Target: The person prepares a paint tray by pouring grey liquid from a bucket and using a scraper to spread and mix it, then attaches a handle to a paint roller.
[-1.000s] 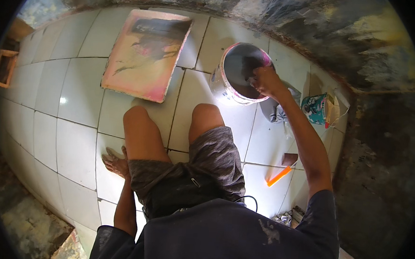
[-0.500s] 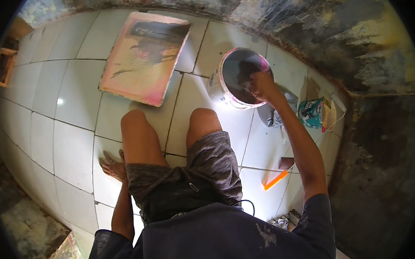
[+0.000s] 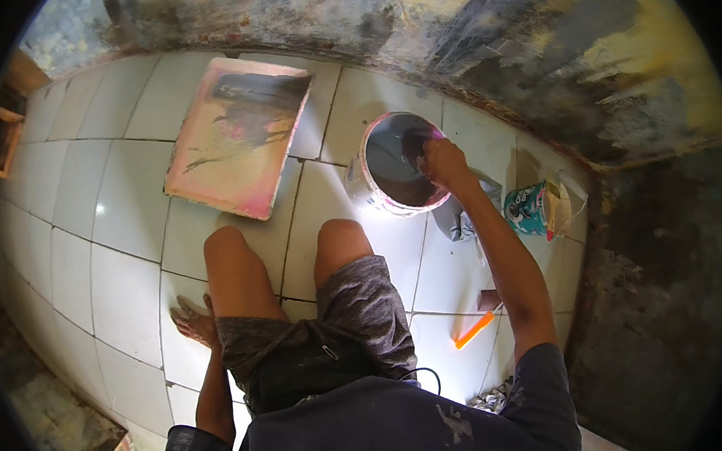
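Observation:
My right hand reaches over the right side of a white bucket smeared with pink, its fingers curled closed. Grey liquid fills part of the bucket. A dark shape lies at the fingertips; whether it is a shadow or a held thing I cannot make out. Down beside my left thigh, my left hand rests on the tiled floor with its fingers spread, holding nothing. A shallow pinkish paint tray lies left of the bucket, streaked with grey near its far end.
Right of the bucket stands a small teal pail. Grey crumpled material lies between them. Nearer me are an orange stick-like handle and a brown block. A paint-stained wall borders the floor's far side.
The view has tilted, so the tray and bucket sit lower. My right hand has shifted a little toward the bucket's far right rim. My left hand stays on the floor.

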Motion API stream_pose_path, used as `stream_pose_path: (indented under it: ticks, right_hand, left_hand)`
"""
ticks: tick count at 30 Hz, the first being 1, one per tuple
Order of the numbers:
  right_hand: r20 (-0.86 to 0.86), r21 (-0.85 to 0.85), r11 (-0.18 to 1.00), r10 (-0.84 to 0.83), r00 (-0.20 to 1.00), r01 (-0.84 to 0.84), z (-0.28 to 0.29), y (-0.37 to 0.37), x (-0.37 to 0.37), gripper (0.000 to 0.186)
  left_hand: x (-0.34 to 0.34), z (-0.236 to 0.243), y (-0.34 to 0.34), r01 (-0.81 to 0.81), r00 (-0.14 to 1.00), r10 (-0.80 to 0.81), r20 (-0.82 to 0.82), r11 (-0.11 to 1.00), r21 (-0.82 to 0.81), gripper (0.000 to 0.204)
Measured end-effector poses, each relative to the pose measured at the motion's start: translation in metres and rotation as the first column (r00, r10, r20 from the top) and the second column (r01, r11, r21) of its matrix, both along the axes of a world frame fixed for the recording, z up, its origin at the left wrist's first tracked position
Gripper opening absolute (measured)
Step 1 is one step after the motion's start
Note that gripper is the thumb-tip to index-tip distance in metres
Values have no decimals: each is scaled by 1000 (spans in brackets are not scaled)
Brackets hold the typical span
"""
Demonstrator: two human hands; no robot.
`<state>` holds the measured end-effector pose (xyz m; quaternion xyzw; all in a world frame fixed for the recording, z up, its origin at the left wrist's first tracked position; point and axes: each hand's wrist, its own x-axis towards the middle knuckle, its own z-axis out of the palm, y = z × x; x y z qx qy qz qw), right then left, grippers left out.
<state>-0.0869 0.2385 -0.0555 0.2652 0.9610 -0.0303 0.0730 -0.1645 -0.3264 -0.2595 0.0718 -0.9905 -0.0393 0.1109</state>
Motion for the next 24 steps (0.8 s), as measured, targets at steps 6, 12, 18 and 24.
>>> stream_pose_path:
  ticks: [6, 12, 18, 24]
  right_hand:
    - [221, -145, 981, 156, 963, -125, 7, -30, 4, 20]
    - [-328, -171, 974, 89, 941, -151, -22, -29, -17, 24]
    - [-141, -28, 999, 33, 990, -37, -15, -4, -24, 23]
    - [159, -17, 985, 170, 973, -170, -10, -8, -1, 23]
  left_hand:
    - [-3, 1, -9, -49, 997, 51, 53, 998, -29, 85]
    - [0, -6, -2, -20, 1000, 18, -25, 996, -82, 77]
    - [-3, -22, -21, 46, 993, -57, -100, 993, -109, 75]
    - [-2, -17, -16, 26, 998, -25, -51, 1000, 17, 79]
